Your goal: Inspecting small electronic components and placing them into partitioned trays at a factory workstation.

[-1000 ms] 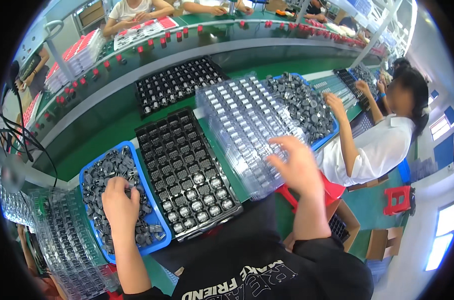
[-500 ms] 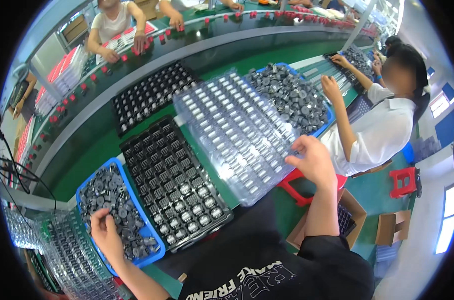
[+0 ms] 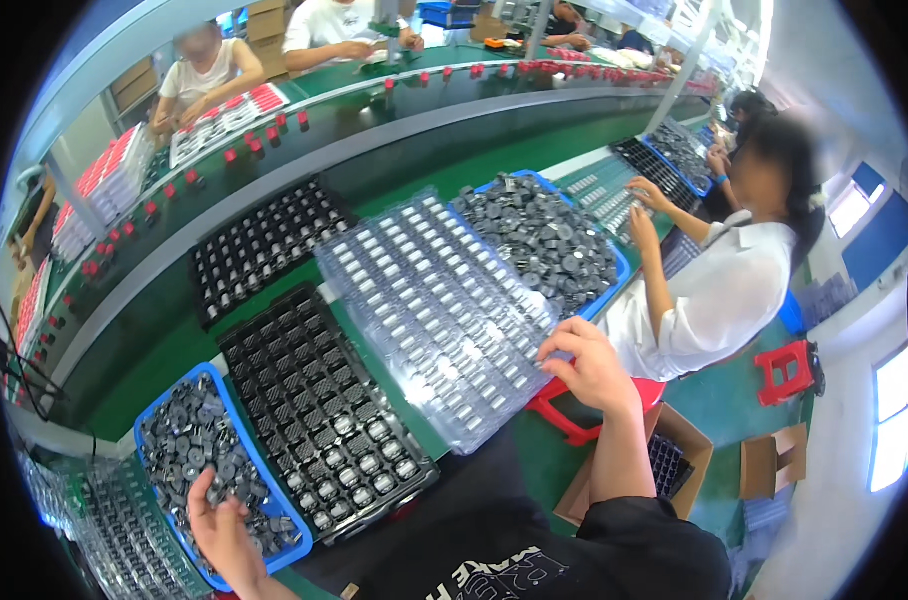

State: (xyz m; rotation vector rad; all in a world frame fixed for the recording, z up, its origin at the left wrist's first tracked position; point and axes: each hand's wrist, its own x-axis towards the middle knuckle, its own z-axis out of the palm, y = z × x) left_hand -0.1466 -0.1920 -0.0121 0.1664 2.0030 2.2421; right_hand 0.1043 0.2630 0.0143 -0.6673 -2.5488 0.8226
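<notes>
parts (image 3: 189, 428), dark grey, jumbled, seemingly round

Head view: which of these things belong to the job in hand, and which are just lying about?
Seemingly part of the job:
- blue bin of grey parts, under the left hand
- black tray, partly filled
- clear tray, near the right hand

Probably just lying about:
- rightmost red stool
- rightmost cardboard box
</notes>
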